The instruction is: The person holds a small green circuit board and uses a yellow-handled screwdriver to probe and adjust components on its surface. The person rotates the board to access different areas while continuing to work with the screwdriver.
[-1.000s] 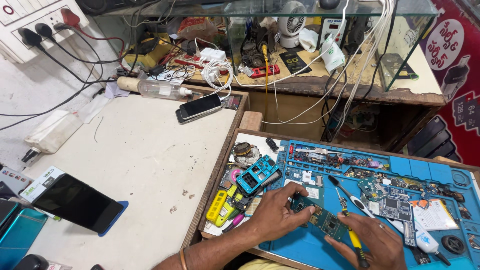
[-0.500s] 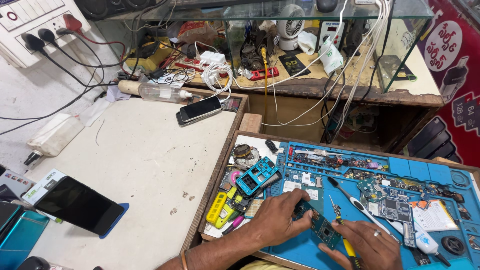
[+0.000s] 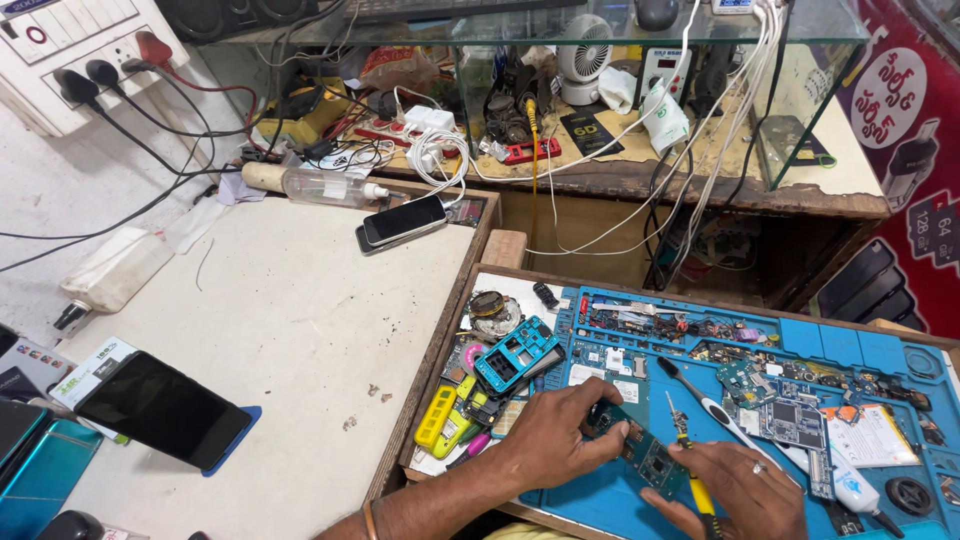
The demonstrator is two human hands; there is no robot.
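Broadly, the white table (image 3: 270,330) fills the left half of the view, with a wooden-framed tray beside it lined by a blue repair mat (image 3: 880,350). Behind both, a glass-topped shelf (image 3: 640,165) carries tangled white cables, a small white fan (image 3: 583,55) and a clear plastic bottle (image 3: 325,187) lying on its side. On the table, 1 black phone (image 3: 160,408) rests screen-up near the left edge on a blue pad, and 2 stacked phones (image 3: 402,222) lie near the far right corner of the table. On the mat's left margin lie a blue phone frame (image 3: 517,354) and a yellow plastic part (image 3: 436,416), well apart from the loose circuit boards (image 3: 790,420) at the mat's right. The left hand (image 3: 560,440) lies palm-down on the mat, its fingers pressing and pinching the upper end of a green circuit board (image 3: 645,455), which rests flat on the mat near the bottom edge of the view, between the 2 hands. The right hand (image 3: 745,490) is clenched around a yellow-handled screwdriver (image 3: 690,470), whose metal tip points away from the person just beside the board's right edge; a ring shows on 1 finger.
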